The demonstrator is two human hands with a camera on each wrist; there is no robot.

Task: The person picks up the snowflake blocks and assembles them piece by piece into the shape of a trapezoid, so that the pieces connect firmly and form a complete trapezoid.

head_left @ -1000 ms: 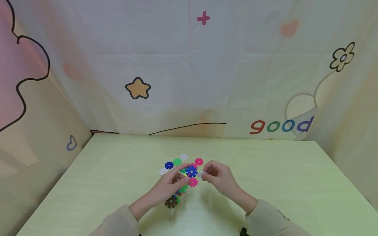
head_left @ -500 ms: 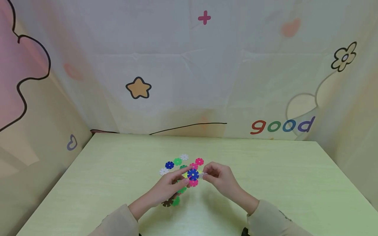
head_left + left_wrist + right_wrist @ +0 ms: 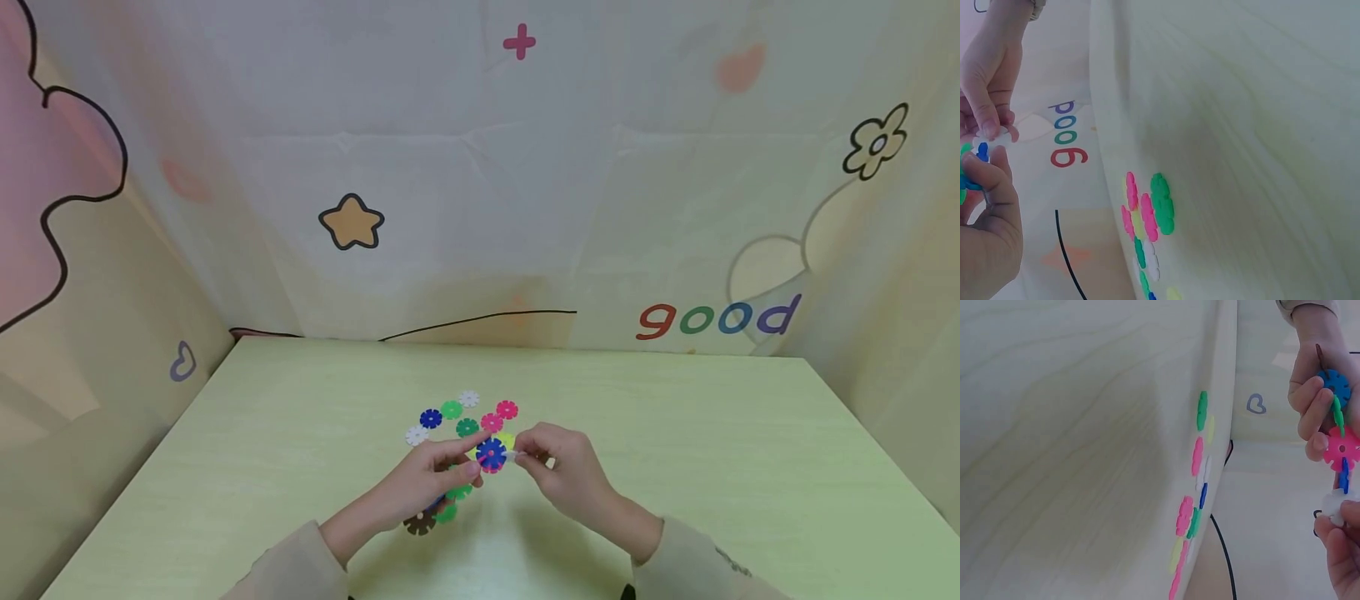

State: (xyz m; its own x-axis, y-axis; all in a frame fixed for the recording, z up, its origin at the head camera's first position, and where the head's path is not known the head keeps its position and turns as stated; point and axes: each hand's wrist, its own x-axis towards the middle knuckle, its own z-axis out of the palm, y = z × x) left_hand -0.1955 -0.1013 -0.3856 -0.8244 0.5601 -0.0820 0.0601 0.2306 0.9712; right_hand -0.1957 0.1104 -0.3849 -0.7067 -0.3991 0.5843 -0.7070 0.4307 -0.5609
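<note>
While in right hand (image 3: 566, 467), white disc (image 3: 1335, 502)

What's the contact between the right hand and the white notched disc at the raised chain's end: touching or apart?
Touching: the right wrist view shows the right hand pinching the white notched disc by its lower edge, no gap between them.

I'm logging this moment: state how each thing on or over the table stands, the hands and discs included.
Left hand, fingers curled round the joined discs.
Right hand, pinching the white disc.
White disc, at the edge of the dark blue disc; whether slotted in, unclear.
Joined discs, linked in a chain and held off the table.
Brown disc, at one end of the chain.
Loose discs, lying on the table.
</note>
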